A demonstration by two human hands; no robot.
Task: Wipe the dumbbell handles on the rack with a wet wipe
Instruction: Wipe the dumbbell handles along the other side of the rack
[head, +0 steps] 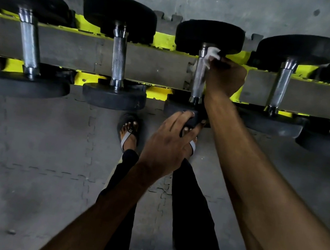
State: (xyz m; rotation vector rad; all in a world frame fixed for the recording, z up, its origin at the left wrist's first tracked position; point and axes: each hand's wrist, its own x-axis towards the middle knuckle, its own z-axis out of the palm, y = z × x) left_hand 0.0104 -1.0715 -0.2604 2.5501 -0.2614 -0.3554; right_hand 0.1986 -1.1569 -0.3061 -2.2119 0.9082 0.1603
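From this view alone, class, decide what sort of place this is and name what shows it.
Most likely a gym's free-weights area: dumbbells with black ends and knurled chrome handles lie in a row on a yellow rack, above interlocking grey floor mats.

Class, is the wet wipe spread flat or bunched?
Bunched up: the wet wipe sits crumpled in the right hand against the dumbbell handle.

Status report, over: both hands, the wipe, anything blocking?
Right hand presses wet wipe on far end of middle dumbbell handle. Left hand grips that dumbbell's near head. Nothing blocking.
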